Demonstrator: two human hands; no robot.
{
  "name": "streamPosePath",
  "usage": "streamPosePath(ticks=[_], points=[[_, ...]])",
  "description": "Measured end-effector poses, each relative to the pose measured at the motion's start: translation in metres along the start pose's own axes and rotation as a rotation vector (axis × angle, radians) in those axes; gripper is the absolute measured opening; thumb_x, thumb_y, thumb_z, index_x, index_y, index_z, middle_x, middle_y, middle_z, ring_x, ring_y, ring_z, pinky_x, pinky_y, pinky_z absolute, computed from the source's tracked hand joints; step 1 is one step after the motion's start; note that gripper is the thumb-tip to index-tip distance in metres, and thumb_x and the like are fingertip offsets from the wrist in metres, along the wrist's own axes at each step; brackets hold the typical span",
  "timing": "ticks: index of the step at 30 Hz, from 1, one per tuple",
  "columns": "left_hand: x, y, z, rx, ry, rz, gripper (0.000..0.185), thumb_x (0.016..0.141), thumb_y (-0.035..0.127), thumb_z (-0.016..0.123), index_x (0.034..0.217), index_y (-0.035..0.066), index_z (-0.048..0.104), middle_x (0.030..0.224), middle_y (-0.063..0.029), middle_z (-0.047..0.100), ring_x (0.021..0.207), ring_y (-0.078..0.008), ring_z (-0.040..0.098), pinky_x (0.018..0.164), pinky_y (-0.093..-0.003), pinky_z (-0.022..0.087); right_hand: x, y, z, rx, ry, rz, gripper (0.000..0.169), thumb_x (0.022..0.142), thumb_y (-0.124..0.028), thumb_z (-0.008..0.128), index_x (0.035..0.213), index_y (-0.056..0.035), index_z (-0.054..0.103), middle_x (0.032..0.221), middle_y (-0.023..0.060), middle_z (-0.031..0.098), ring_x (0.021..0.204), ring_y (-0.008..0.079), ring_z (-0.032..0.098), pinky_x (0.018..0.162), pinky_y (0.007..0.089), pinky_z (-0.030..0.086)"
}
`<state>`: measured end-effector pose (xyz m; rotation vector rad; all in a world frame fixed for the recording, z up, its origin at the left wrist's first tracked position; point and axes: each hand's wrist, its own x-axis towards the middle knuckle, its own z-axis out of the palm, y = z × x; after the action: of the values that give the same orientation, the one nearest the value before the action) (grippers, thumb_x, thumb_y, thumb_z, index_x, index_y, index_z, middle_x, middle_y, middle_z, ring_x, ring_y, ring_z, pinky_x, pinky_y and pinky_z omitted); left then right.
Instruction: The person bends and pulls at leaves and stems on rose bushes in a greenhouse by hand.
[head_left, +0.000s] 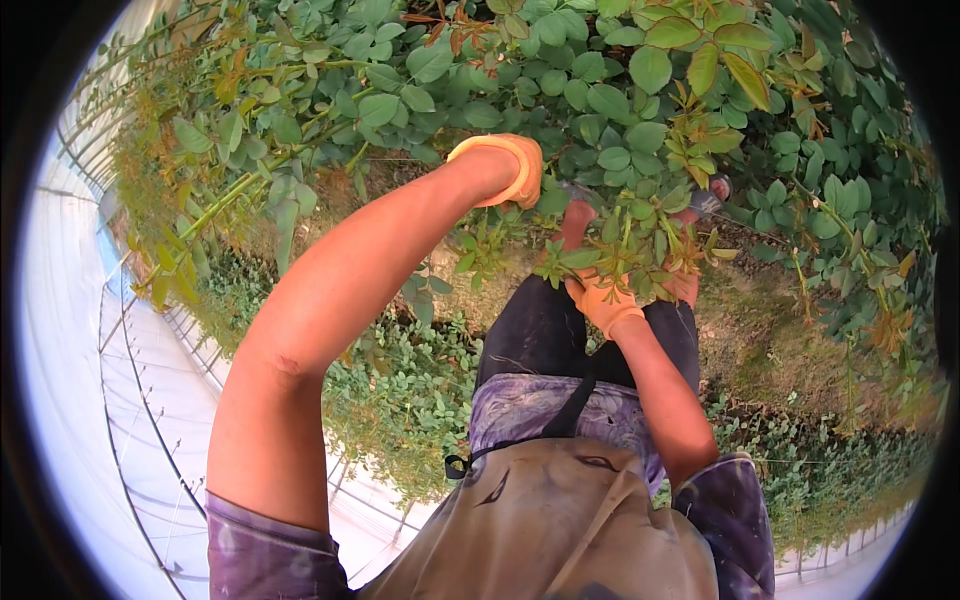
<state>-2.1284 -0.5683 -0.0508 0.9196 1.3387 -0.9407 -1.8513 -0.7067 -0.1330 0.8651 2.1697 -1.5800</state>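
My left hand (517, 172), in an orange glove with a thick cuff, reaches into leafy rose bushes (615, 97). Its fingers are hidden behind the cuff and the leaves. Lower down and to the right, in front of my thighs, my right hand (604, 304) wears a similar orange glove. Young rose shoots (660, 225) overlap its fingers, so whether it grips a stem cannot be seen.
Long green rose stems (225, 201) slant across the left. My feet stand on a bare soil path (765, 322) partly under foliage. More low plants (405, 375) grow behind me. Metal framing and pale sheeting (67, 360) curve along the left.
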Motion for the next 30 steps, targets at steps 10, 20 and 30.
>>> streamPosePath(ticks=[10,20,30], points=[[0.018,-0.012,-0.034,0.314,0.069,0.145,0.016,0.074,0.019,0.061,0.075,0.002,0.061,0.066,-0.0117,0.056,0.06,-0.0283,0.041,0.054,-0.0451,0.04,0.087,-0.027,-0.065,-0.05,0.679,-0.141,0.027,0.101,-0.026,0.053,0.122,-0.0113,0.06,0.114,0.0101,0.064,0.101,0.0315,0.062,0.087,0.0406,0.05],[0.035,-0.025,-0.043,0.539,0.106,0.273,0.01,0.077,0.015,0.06,0.075,0.005,0.061,0.067,-0.0083,0.058,0.062,-0.0262,0.04,0.054,-0.0428,0.041,0.167,0.004,-0.041,-0.49,0.347,0.021,0.041,0.095,-0.039,0.059,0.125,-0.0106,0.059,0.122,0.0069,0.062,0.108,0.029,0.059,0.09,0.0421,0.05],[0.018,0.018,-0.042,0.952,0.021,0.301,0.009,0.07,0.007,0.074,0.079,0.007,0.074,0.075,-0.0082,0.069,0.065,-0.028,0.062,0.052,-0.0441,0.052,0.13,0.029,-0.033,-0.131,0.32,0.024,0.039,0.097,-0.036,0.06,0.122,-0.0075,0.058,0.12,0.0077,0.062,0.103,0.0275,0.061,0.088,0.0404,0.051]])
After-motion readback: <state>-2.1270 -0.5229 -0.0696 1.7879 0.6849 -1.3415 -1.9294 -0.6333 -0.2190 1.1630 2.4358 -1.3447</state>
